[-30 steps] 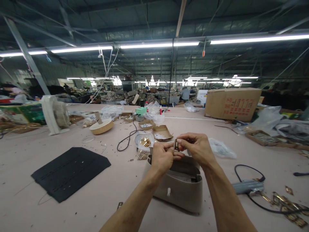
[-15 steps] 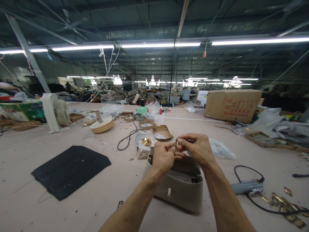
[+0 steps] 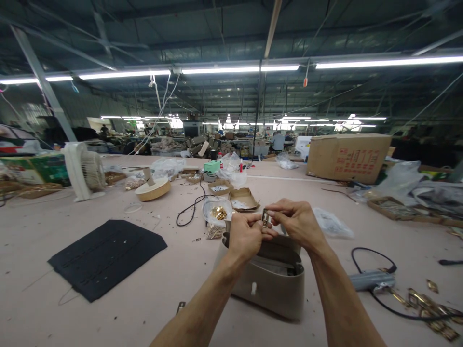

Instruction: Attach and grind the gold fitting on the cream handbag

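The left hand (image 3: 245, 234) and right hand (image 3: 298, 221) pinch a small gold-coloured rectangular metal fitting (image 3: 265, 218), now turned broader-side-on, apparently still being adjusted.

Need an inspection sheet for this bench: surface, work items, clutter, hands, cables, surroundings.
Surface: pale pinkish tabletop, dotted with small dark specks.
Work items: small metal fitting at the fingertips; grey-brown bag below, top open.
Clutter: black sheet at left, gold-coloured pieces in clear plastic, metal pieces lower right.
Hands: right hand pinches the fitting; left hand has its fingers at it, grip unclear.
Cables: black cord looping beyond the hands; another by the grey tool at right.
Surroundings: white fan, cardboard box, strip lights overhead, person far back.
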`<state>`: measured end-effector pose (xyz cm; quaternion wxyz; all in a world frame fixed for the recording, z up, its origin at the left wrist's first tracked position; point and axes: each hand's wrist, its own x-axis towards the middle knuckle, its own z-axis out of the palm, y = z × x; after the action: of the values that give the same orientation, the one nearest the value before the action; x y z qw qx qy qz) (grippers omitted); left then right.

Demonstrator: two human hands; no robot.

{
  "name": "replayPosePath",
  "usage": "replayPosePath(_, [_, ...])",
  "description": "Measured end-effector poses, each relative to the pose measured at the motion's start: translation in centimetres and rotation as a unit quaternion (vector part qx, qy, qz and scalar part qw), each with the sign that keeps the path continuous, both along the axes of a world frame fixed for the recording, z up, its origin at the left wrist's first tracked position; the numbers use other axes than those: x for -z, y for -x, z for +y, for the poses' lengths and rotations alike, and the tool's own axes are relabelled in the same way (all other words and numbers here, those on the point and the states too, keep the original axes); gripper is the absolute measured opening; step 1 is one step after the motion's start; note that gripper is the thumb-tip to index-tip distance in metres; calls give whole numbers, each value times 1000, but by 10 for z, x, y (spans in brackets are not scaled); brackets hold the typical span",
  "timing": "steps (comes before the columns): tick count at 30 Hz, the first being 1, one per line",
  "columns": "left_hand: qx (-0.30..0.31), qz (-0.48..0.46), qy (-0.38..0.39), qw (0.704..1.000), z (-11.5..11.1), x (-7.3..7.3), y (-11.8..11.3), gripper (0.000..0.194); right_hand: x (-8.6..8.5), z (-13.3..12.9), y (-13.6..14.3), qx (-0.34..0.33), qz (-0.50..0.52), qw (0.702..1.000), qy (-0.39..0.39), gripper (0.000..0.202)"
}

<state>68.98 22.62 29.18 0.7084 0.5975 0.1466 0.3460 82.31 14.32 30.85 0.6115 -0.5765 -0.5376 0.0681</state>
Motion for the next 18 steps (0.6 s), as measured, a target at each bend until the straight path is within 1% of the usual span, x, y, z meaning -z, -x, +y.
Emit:
replayPosePath(8, [2,2,-6,1000,-1,0,-1,29,2,-2,-4,-13,-30,999,-8,20])
replayPosePath(14, [4,-4,-19,1000,0,3,-2,19,4,-2,-8,-27,-27,999,-5,18])
replayPosePath(18, [4,-11,-34,999,1,5,-1,20,7,-1,-11,-40,-27,999,-1,17])
